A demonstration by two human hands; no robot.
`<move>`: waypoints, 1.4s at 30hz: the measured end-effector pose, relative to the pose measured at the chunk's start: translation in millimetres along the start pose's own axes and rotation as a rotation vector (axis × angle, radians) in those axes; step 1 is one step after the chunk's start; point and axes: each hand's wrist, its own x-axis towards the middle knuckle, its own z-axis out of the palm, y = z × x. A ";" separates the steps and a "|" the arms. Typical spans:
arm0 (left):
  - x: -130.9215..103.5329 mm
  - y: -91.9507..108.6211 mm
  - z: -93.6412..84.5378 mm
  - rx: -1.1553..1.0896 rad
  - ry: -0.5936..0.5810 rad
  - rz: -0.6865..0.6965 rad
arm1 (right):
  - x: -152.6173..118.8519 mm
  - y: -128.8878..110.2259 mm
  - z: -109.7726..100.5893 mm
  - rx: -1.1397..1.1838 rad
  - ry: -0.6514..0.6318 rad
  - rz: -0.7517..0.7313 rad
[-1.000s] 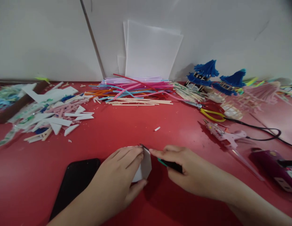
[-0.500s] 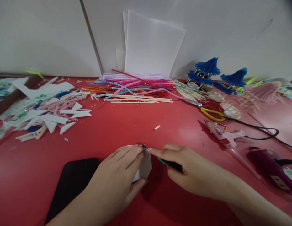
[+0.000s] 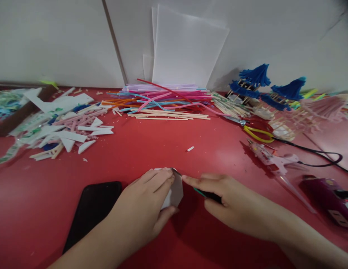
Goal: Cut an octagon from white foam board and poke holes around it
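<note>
My left hand [image 3: 147,203] lies over a small white angular piece of board [image 3: 177,191], fingers closed over its top and thumb at its near edge. Much of that piece is hidden under the palm. My right hand [image 3: 231,203] is wrapped round a utility knife [image 3: 211,195] with a black and green handle, its index finger stretched along toward the tip. The dark blade meets the far right edge of the white piece, close to my left fingertips. Just left of my left forearm lies a black phone [image 3: 92,209].
White offcuts and pink sticks [image 3: 70,130] are heaped at left. Coloured pipe cleaners [image 3: 165,97] lie along the wall under white sheets [image 3: 187,48]. On the right are blue-roofed models [image 3: 253,80], yellow-handled scissors [image 3: 258,134], a glue gun [image 3: 271,158] and a purple power socket [image 3: 328,201].
The whole view has shifted slightly, so the background sits a little further right and higher. Both hands keep their grips, with the blade still at the white piece's edge.
</note>
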 end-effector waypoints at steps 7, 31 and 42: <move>-1.4 -0.9 2.1 -0.002 0.011 0.002 | -19.6 9.4 1.9 -0.087 0.015 0.016; 71.4 24.9 -19.5 0.006 -0.298 -0.094 | 24.0 59.0 -17.6 1.020 0.560 0.156; 120.1 -17.0 9.6 0.073 -0.249 0.167 | 24.7 58.1 -18.1 1.023 0.627 0.173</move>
